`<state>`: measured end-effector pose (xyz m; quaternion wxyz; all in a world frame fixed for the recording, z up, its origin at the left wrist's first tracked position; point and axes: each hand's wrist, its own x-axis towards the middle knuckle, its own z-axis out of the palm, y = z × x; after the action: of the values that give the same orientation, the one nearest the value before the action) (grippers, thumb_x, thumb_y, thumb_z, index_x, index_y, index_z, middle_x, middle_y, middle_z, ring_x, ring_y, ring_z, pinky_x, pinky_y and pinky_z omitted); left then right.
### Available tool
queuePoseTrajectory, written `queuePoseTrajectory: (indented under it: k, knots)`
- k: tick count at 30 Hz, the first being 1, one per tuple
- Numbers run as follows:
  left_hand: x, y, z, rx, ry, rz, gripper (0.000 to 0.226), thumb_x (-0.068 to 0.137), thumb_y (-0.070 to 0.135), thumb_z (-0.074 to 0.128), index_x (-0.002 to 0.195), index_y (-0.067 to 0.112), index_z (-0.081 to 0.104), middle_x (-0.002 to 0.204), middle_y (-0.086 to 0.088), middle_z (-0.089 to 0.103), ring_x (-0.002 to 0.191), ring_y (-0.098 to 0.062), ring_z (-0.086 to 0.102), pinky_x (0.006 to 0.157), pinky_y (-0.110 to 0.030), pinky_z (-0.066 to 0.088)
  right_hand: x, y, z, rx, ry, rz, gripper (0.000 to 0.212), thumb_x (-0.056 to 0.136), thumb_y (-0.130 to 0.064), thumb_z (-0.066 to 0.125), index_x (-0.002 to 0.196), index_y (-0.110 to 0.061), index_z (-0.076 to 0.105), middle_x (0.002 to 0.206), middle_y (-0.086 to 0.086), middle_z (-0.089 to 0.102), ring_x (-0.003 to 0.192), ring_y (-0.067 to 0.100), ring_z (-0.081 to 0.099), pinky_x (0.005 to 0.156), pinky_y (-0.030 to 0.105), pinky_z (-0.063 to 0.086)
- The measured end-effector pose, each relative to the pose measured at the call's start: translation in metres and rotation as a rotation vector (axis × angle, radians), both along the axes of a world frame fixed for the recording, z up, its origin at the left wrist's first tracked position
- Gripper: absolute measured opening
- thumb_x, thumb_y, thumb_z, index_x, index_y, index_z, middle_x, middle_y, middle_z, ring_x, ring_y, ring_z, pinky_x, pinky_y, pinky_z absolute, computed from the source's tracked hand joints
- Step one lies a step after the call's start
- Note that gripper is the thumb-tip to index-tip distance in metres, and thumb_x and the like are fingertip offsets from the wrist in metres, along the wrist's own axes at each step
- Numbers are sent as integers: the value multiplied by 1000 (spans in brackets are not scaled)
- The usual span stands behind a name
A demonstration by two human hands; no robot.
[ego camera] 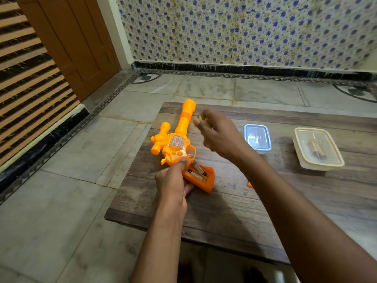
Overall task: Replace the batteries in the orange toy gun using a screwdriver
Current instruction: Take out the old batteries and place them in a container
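The orange toy gun (pixel 177 139) lies on a low wooden table (pixel 234 201) with its barrel pointing away from me. Its handle compartment is uncovered, and two batteries (pixel 197 172) sit inside it. My left hand (pixel 173 180) grips the gun at the handle, thumb pressed on the body. My right hand (pixel 218 133) hovers blurred above the table, right of the barrel, fingers curled around a small yellowish thing at the fingertips, too blurred to name. A small orange piece (pixel 250 184) peeks out beside my right forearm. No screwdriver is plainly visible.
A small clear box with a blue rim (pixel 257 137) stands right of my right hand. Farther right, a cream plastic container (pixel 318 149) holds several dark batteries. Tiled floor surrounds the table, a wooden door stands at the far left, and a patterned wall is behind.
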<state>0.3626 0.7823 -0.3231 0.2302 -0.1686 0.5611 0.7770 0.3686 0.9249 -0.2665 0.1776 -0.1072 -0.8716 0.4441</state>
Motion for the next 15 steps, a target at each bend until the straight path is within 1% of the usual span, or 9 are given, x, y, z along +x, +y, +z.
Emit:
queuePoseTrajectory:
  k: [1,2,4,5,7,9,12,13,15]
  knots:
    - [0,0,0,-1,3,2,6,92,11,70,95,16,72,97,-12,78,98,-31,74,85,-47,60,8,-1,-4,67,-58,7,17,102,-34,59,92,-21,56,71,-8,55,67,14,58,61,28,39]
    - [0,0,-1,0,6,3,7,92,11,70,95,16,72,96,-11,78,96,-31,74,82,-45,60,17,-3,-7,155,-120,18,16,98,-36,65,94,-21,61,76,-7,59,74,15,58,62,28,38]
    - [0,0,-2,4,5,3,7,93,10,68,95,16,71,93,-11,78,94,-30,75,79,-42,60,29,-9,-14,310,-215,57,23,86,-34,77,97,-15,70,89,0,70,85,18,63,66,31,45]
    - [0,0,-2,8,0,6,7,93,9,68,96,15,71,93,-12,77,93,-30,75,78,-41,60,33,-12,-17,347,-238,74,25,82,-31,80,96,-12,73,91,4,74,87,22,66,71,35,49]
    - [0,0,-1,15,-8,8,8,93,8,68,98,13,71,94,-14,77,91,-29,75,77,-41,61,34,-16,-22,361,-266,66,25,78,-28,81,91,-7,77,87,13,75,84,29,68,74,41,52]
    - [0,0,-1,13,1,-3,7,93,9,68,99,12,71,91,-12,77,88,-28,74,73,-39,60,32,-15,-22,318,-234,25,22,76,-25,80,83,-4,77,79,17,73,77,32,66,71,44,52]
    - [1,1,0,-4,16,-16,7,94,11,69,100,13,71,94,-11,76,90,-27,74,73,-38,59,26,-10,-14,169,-110,-64,14,75,-22,78,77,-8,77,70,12,72,68,25,69,67,42,57]
    - [1,0,0,1,13,-17,7,93,11,70,99,14,71,96,-11,77,93,-27,74,75,-40,60,21,-5,-12,174,-66,-108,13,75,-20,77,76,-7,76,69,12,71,67,25,68,64,40,57]
    - [0,-1,0,18,6,-17,6,93,9,69,96,15,69,98,-12,77,96,-29,74,78,-42,60,7,6,-11,298,-36,-179,12,78,-14,73,74,-3,71,68,17,65,66,33,60,59,38,49]
